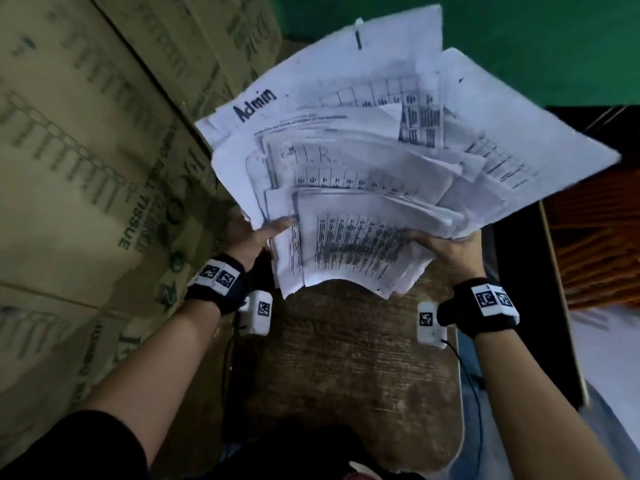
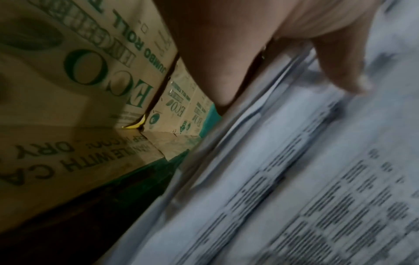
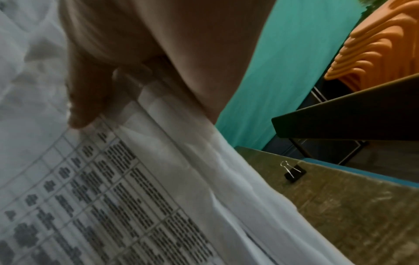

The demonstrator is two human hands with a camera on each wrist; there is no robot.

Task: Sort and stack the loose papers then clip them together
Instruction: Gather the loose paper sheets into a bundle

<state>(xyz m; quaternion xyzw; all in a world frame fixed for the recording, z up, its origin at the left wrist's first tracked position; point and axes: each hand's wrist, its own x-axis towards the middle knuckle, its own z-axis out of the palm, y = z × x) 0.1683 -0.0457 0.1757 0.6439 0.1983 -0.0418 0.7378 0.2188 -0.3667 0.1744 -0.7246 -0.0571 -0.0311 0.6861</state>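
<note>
You hold a fanned bundle of loose papers (image 1: 363, 161): thin white matt sheets, creased and crumpled, printed with grey tables and marked in dark ink. Your left hand (image 1: 256, 237) at 7 o'clock of the bundle and your right hand (image 1: 446, 247) at 5 o'clock grip bare paper. Below lies the table (image 1: 346, 358), a rough, worn, grainy wood-look surface. On it sits a binder clip (image 3: 293, 171), matt black body with thin shiny wire handles. At your 9 o'clock stand cardboard boxes (image 1: 86, 168), dull brown with green print. At 3 o'clock are stacked chairs (image 3: 374, 44), smooth orange plastic with a slight sheen. Your wristbands (image 1: 216, 282) look like black cloth.
</note>
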